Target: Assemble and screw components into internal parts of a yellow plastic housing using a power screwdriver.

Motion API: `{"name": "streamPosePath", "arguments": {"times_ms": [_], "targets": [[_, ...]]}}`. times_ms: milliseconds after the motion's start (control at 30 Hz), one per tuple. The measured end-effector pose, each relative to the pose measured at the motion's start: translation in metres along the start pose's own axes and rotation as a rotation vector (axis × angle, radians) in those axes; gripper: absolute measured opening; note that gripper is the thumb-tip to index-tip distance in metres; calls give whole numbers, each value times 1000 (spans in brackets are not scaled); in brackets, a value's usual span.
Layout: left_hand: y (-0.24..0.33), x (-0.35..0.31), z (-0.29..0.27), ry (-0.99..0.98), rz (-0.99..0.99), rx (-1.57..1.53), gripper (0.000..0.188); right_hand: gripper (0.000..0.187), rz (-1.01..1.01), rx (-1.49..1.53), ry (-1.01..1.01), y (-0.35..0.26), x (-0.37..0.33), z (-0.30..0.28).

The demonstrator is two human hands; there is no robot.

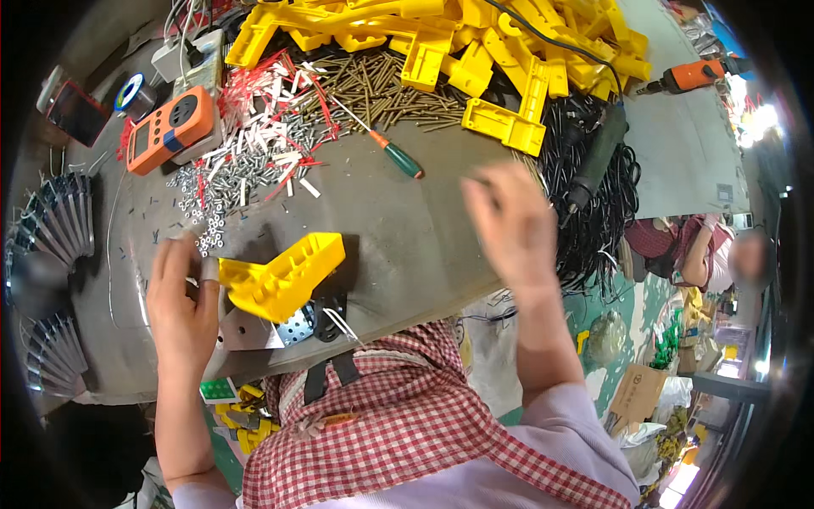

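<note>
My left hand (180, 293) is at the left of the table, beside a small pile of silver nuts (209, 233). Its fingers point toward the nuts, and the thumb stands apart from them, close to the left end of a yellow plastic housing half (284, 276). That housing lies with its ribbed inner side up; whether the thumb touches it I cannot tell. Over the right part of the table is my right hand (513, 216), smeared by motion, so its fingers do not show clearly. A screwdriver with a green handle (402, 159) lies between the hands, farther back.
Yellow housings (509, 123) are heaped at the back, beside long brass-coloured screws (381, 89). Silver screws (237, 165) and red and white pieces lie left. Black cables (606, 182) and a dark power screwdriver (600, 157) lie right. An orange socket meter (170, 131) stands left.
</note>
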State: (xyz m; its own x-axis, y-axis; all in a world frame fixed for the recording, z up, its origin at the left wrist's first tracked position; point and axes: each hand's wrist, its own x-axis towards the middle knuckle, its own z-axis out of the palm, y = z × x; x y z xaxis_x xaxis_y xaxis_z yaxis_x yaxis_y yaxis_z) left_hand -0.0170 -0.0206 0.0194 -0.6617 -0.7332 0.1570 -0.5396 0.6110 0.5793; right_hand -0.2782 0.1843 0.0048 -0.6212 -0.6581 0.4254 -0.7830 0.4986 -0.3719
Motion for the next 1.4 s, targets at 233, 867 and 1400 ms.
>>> {"name": "streamPosePath", "arguments": {"times_ms": [233, 867, 1400], "targets": [[62, 0, 10, -316, 582, 235, 46, 14, 133, -345, -151, 80, -48, -25], [25, 15, 10, 135, -175, -1450, 51, 31, -505, 490, 34, -108, 29, 7], [13, 4, 10, -99, -196, -1415, 58, 26, -693, 500, -283, -122, 50, 17]]}}
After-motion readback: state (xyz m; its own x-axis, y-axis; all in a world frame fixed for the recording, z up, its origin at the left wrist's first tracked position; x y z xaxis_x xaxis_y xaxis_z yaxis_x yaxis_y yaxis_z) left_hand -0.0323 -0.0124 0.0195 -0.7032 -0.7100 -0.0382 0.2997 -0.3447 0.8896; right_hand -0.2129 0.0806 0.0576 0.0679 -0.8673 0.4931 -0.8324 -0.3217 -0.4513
